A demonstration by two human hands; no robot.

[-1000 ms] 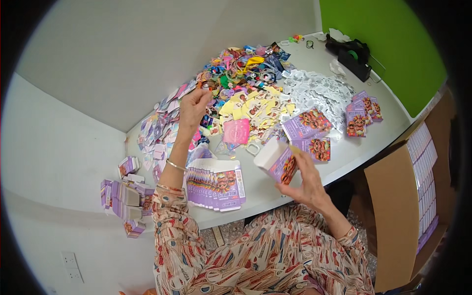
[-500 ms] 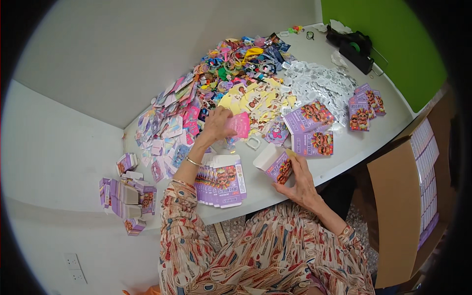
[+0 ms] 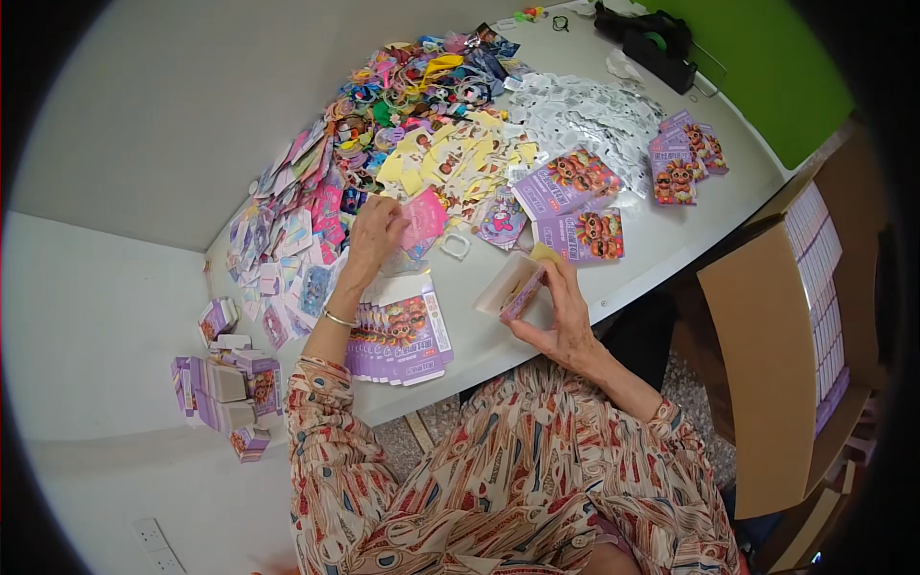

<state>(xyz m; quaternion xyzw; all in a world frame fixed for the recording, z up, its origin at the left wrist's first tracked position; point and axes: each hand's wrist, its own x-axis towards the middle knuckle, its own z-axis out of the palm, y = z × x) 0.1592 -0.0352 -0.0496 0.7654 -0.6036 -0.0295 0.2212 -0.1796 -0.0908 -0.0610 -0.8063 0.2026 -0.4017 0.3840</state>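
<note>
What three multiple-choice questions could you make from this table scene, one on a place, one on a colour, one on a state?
1. Where does the fanned stack of flat purple cartons lie?
A. at the near table edge
B. on the floor
C. inside the big cardboard box

2. What colour is the card at the left hand?
A. green
B. pink
C. black

3. How is the small box in the right hand?
A. taped shut
B. crushed flat
C. open

Answers: 1 A, the stack sits beside the left forearm at the edge. 2 B, the pink card touches the fingers. 3 C, its hollow inside shows.
</note>
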